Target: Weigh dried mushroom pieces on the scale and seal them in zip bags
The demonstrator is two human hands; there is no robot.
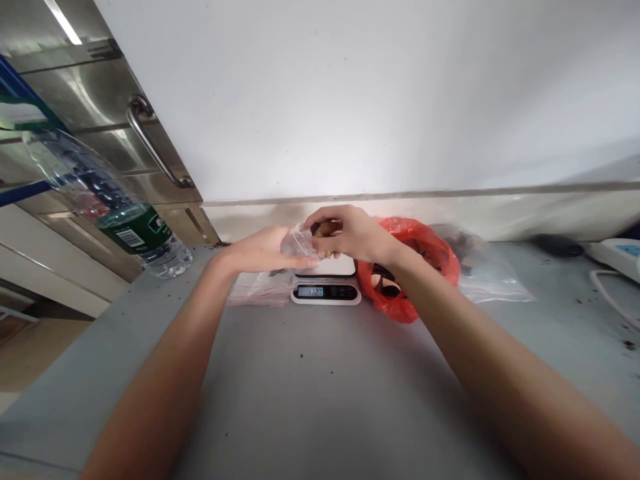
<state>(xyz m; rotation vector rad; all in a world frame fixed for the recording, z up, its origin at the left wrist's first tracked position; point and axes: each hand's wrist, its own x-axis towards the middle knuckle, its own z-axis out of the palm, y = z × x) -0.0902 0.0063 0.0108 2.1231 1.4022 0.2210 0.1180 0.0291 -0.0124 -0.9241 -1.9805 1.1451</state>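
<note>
My left hand (267, 248) is closed on a small clear plastic bag (299, 241), holding it above a white digital scale (330, 265) with a lit display. My right hand (347, 232) pinches a brown, dried-looking piece (326, 230) at the bag's mouth; its exact kind I cannot make out. Just right of the scale sits an open red plastic bag (434, 243) with dark and pale brown pieces in it, partly behind my right forearm. Flat clear zip bags (263, 288) lie left of the scale, under my left hand.
A large water bottle (135, 223) with a green label stands at the table's left edge. Right of the red bag lies a clear bag (493, 277) with brown contents. Farther right are a black object (556, 245) and a white device (617, 257) with a cable. A wall backs the grey table (310, 400).
</note>
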